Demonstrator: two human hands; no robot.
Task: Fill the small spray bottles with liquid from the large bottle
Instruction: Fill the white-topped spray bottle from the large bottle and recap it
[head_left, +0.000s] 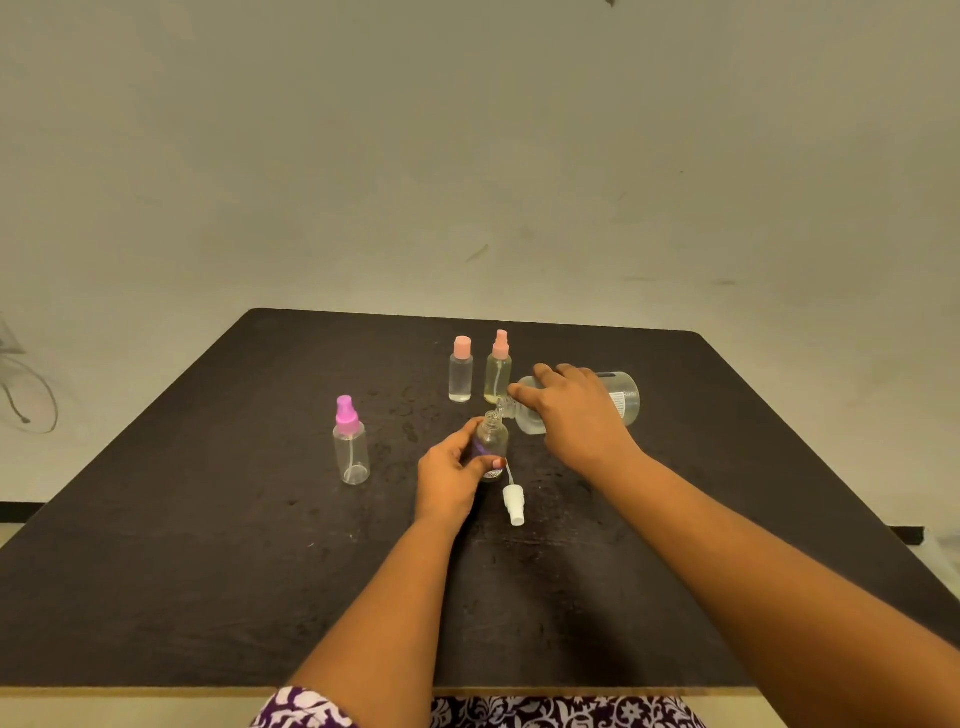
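Clasping large bottle (625, 397), right hand (574, 415); left hand (449, 480) clasps small bottle (492, 441).

dark table (208, 571) with a pale front edge, plain beige wall (467, 156) behind it, thin looped wire (32, 400) at far left

In the middle of the frame, the left hand (451, 480) holds a small open bottle (492, 446) upright on the dark table (197, 545). The right hand (574, 415) tips the big clear bottle (621, 397) on its side, with its mouth right at the small bottle's top. A white spray top (514, 503) lies just below. A purple-topped bottle (351, 447) stands to the left. Two pink-topped bottles (461, 371) stand behind.
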